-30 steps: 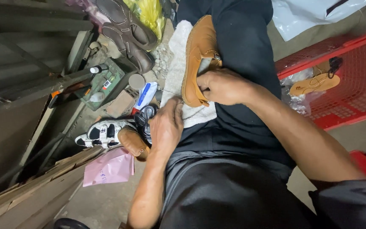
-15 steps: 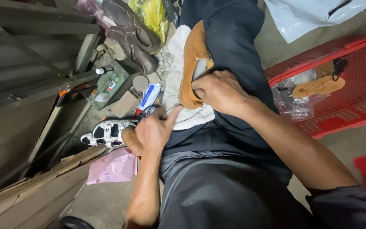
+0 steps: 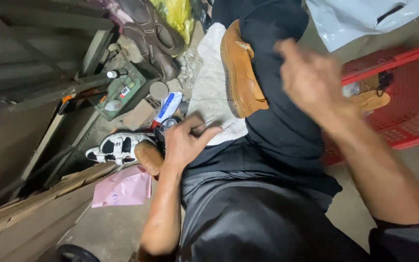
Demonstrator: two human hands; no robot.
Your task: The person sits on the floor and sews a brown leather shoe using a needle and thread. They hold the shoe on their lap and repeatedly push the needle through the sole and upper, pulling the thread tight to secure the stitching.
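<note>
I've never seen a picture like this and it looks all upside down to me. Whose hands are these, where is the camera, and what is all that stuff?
The camera sits on a person's head and looks down, so you see their own lap and arms. The left hand pinches something thin, maybe a needle, too small to tell. The right hand is lifted in the air, blurred, holding nothing I can see. A tan shoe rests on a white cloth across the dark trousers. On the floor lie a black-and-white sandal, brown shoes, a pink paper and a red basket.
</note>
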